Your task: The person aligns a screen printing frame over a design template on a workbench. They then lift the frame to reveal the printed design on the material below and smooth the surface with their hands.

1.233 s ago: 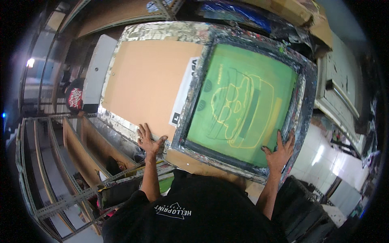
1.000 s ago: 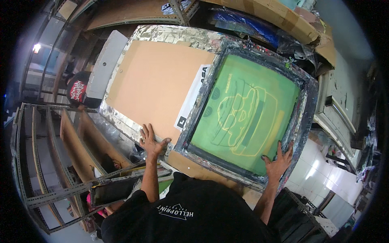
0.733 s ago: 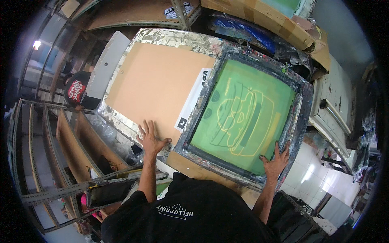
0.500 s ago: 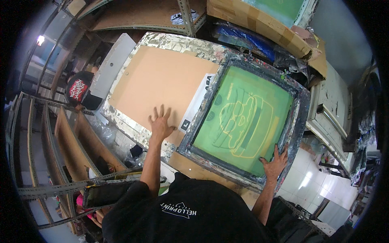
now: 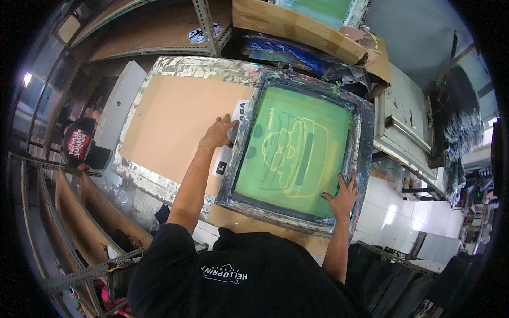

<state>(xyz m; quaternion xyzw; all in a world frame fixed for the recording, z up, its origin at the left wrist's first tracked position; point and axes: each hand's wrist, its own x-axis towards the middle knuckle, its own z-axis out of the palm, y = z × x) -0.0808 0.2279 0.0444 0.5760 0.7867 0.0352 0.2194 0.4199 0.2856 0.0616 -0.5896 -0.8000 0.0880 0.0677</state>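
A silk-screen frame point(image 5: 229, 175) with dark, paint-caked edges lies on the table, its green mesh point(image 5: 318, 108) bearing a yellowish outline drawing. My left hand point(image 5: 216, 134) is over a white printed strip point(image 5: 223, 153), its fingertips at the frame's left edge; whether they press the strip or touch the frame is hard to tell. On the frame's lower right corner rests my right hand point(image 5: 344, 200), fingers spread along the side and thumb out over the mesh. Left of the strip is a flat tan board point(image 5: 169, 119).
The paint-flaked table point(image 5: 154, 177) holds the board and frame. Behind it are an open cardboard box point(image 5: 297, 26) and blue plastic wrapping point(image 5: 291, 52). Metal shelving point(image 5: 63, 270) stands at left, where another person point(image 5: 79, 146) in a dark top is partly seen. A white cabinet point(image 5: 405, 116) stands right.
My left hand has moved right, from the tan board to the strip by the frame's edge. My right hand stays on the frame's corner. The whole view has shifted.
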